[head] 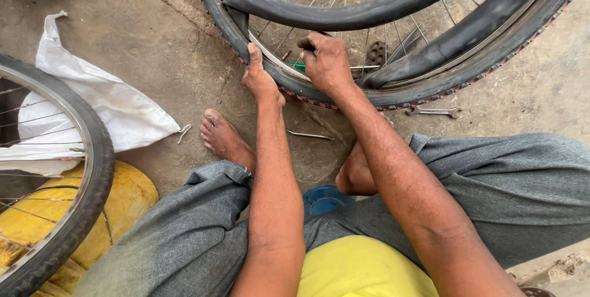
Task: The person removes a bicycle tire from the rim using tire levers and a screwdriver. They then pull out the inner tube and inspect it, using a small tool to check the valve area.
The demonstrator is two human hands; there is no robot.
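Hands at a bicycle wheel on the floor.
Left hand (260,79) presses open-fingered on the tyre (430,91); right hand (327,63), grip closed, holds a green-handled tool (297,65) at the rim.

— What is the person wearing?

— Grey trousers (491,186) of a soft, slightly faded cloth, loose in the leg. The hem of the left leg (215,177) shows a stitched edge at about nine o'clock from the middle of the view. At six o'clock there is a bright yellow shirt (362,269), plain, with no print showing.

— Sleeves?

— None in view; both forearms are bare from the lower edge up to the wrists. The left hand (261,79) and right hand (329,63), near twelve o'clock, wear no gloves, rings or watch.

— Shoes?

— No. The left foot (224,137) is bare, and so is the right foot (356,171), mostly hidden behind the right forearm.
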